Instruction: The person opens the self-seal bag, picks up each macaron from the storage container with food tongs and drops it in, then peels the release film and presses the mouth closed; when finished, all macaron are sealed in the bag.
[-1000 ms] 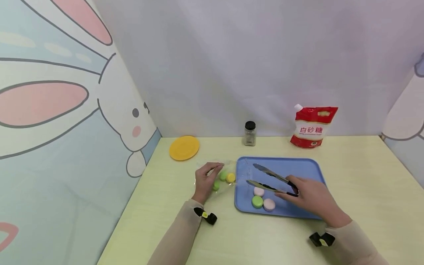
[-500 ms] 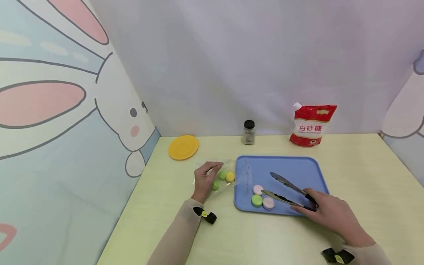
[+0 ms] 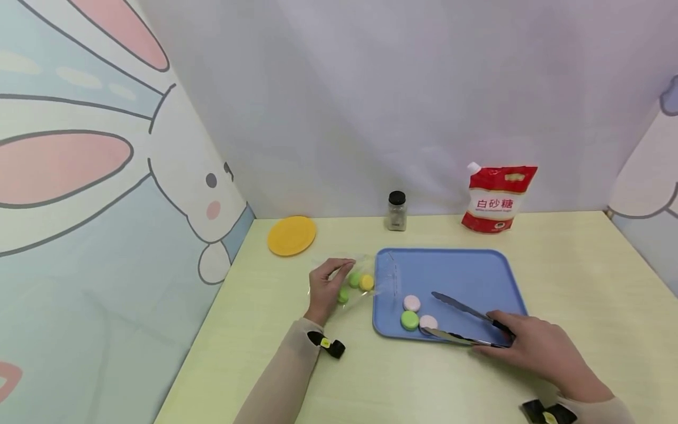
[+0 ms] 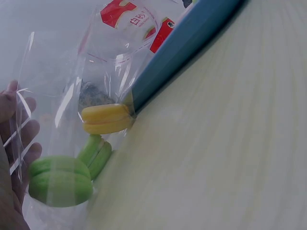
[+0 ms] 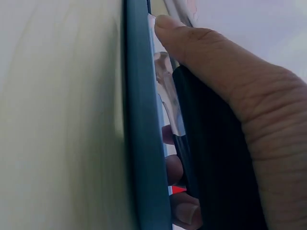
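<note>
The left hand (image 3: 325,288) brings thumb and fingertips together at the far edge of a clear bag (image 4: 64,105), apparently pinching the film, while the right hand (image 3: 540,353) wraps the handles of metal tongs (image 3: 461,305), whose two arms stand well spread. Inside the bag are a yellow macaron (image 3: 366,282) and two green ones (image 3: 354,280); its right end overlaps the left rim of a blue tray (image 3: 450,265). On the tray's near left part sit a far pink macaron (image 3: 411,303), a green macaron (image 3: 409,320) and a near pink macaron (image 3: 429,322). The near tong tip overlaps the near pink macaron; whether it touches cannot be told. Because the pieces lie so close, a sideways nudge from that tip could shove the near pink one into the green; closing the arms off-centre could make it skid, and squeezing hard would probably crack its shell. The bag looks thin and limp, so if the left pinch loosens, its film could sag and block the opening, which I cannot see clearly. Tipping the bag to the right could send the yellow macaron, the farthest right of its three, toward the tray. A low tong arm might also catch the tray's near rim.
</note>
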Tool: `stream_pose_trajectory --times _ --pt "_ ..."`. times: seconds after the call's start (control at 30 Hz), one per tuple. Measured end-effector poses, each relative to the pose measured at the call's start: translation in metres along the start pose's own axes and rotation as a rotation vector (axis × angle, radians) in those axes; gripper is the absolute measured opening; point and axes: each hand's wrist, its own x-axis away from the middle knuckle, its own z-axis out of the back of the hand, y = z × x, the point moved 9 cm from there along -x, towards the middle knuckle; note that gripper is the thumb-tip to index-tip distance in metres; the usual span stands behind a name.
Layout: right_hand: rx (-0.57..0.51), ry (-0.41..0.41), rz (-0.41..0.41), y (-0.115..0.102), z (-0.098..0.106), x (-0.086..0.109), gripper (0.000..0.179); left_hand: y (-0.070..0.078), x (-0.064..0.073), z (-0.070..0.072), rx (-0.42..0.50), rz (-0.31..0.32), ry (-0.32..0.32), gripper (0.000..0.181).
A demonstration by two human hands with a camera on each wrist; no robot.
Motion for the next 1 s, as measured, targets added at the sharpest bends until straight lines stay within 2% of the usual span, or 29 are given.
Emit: stream_pose_trajectory --times 0.4,0.63,1.0 --pt "0.021 -0.053 -0.175 0.019 0.001 -0.002 0.087 0.001 0.000 0.001 -0.014 0.005 0.002 0.010" --pt "0.010 -0.065 -0.163 0.018 -0.006 -0.003 0.087 0.000 0.001 0.001 -0.018 0.008 0.003 0.010" --pt "-0.005 -0.064 -0.167 0.020 -0.007 -0.003 0.087 -0.001 0.001 0.000 -0.020 0.001 -0.004 0.011"
